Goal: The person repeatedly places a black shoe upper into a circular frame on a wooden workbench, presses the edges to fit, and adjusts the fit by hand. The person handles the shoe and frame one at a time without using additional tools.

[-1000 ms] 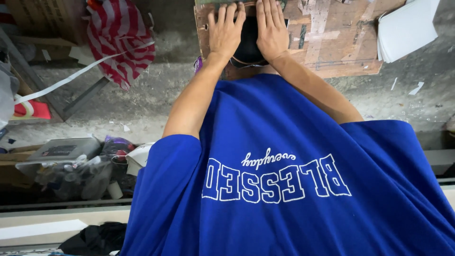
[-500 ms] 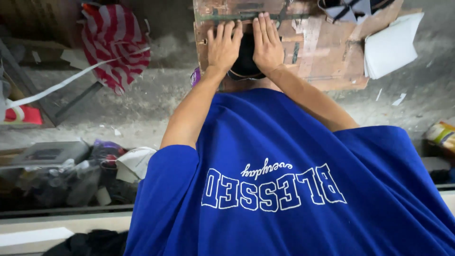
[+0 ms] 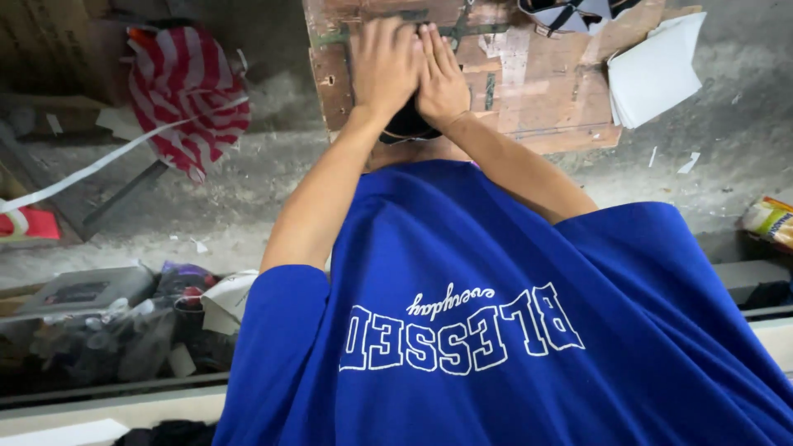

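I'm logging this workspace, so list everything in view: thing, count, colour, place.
worn wooden work board: one, brown, top centre
dark rounded piece: one, black, on the board under both hands
white paper sheets: a stack, white, board's right edge
red-and-white striped cloth: one, upper left
white strap: one, crossing the left floor
clutter of small bottles and a box: several, grey and dark, lower left
blue short-sleeved shirt: one, blue, foreground
left hand: pressing the dark piece
right hand: pressing beside it
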